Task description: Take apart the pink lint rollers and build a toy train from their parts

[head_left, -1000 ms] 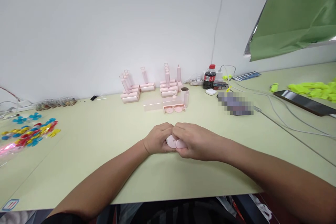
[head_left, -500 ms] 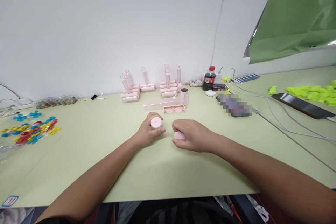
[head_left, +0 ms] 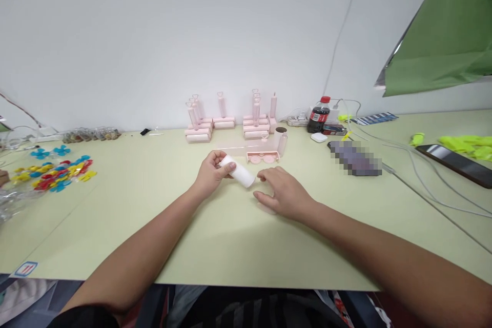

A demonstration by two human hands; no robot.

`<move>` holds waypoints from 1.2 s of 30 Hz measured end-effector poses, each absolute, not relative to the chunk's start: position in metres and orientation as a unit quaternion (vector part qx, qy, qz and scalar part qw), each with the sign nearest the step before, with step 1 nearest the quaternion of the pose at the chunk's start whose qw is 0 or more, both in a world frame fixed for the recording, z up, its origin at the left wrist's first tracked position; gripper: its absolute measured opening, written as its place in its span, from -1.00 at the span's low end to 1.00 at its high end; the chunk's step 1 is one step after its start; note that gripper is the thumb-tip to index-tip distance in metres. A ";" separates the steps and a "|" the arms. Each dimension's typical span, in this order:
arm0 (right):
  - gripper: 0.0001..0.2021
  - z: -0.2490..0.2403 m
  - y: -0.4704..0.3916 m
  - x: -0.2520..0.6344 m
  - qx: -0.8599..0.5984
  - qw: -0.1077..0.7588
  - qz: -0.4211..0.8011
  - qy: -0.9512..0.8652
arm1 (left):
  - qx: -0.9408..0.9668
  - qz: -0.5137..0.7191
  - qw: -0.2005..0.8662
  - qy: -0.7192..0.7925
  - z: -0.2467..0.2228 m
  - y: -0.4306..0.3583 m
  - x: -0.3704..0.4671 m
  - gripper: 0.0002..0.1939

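My left hand point(head_left: 213, 170) is closed around one end of a white paper roll point(head_left: 241, 173), which slants down to the right above the table. Off the roll's lower end is my right hand point(head_left: 280, 192), its thumb and fingers apart with nothing gripped between them. Below that thumb a pale pink piece point(head_left: 266, 208) shows in part; whether it rests on the table I cannot tell. Just beyond the hands lies a pink open frame point(head_left: 263, 154) with two round parts. A cardboard-cored roll point(head_left: 282, 130) and a small pink handle piece point(head_left: 283, 144) stand behind it.
Along the wall stand several pink rollers with upright handles point(head_left: 257, 113). A cola bottle point(head_left: 319, 114), white case point(head_left: 319, 137), blurred dark object point(head_left: 355, 158), cables and phone point(head_left: 453, 164) lie right. Colourful plastic pieces point(head_left: 57, 174) lie left.
The roll in my left hand has tipped from end-on to lying slantwise, its side now showing. My right hand has opened from its grip on the pink piece. The view has shifted slightly.
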State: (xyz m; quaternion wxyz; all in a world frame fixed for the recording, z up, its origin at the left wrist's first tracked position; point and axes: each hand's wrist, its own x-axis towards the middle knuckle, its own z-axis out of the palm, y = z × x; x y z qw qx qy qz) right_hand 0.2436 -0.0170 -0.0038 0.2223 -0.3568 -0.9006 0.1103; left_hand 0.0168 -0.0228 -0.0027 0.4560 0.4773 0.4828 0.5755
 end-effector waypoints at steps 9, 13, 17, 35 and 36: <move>-0.55 -0.011 -0.009 0.246 -0.357 0.269 0.180 -0.876 | 0.415 0.566 0.551 0.453 -0.008 -0.023 0.024 -0.42; -0.52 -0.010 -0.008 0.248 -0.358 0.264 0.201 -0.873 | 0.398 0.558 0.568 0.456 -0.009 -0.023 0.025 -0.42; -0.57 -0.006 -0.008 0.248 -0.345 0.258 0.208 -0.878 | 0.394 0.541 0.566 0.482 -0.012 -0.024 0.027 -0.44; -0.71 -0.002 -0.012 0.244 -0.310 0.268 0.174 -0.895 | 0.346 0.554 0.561 0.508 -0.013 -0.026 0.034 -0.38; -0.72 -0.002 -0.012 0.244 -0.308 0.271 0.173 -0.895 | 0.344 0.554 0.561 0.510 -0.013 -0.026 0.034 -0.38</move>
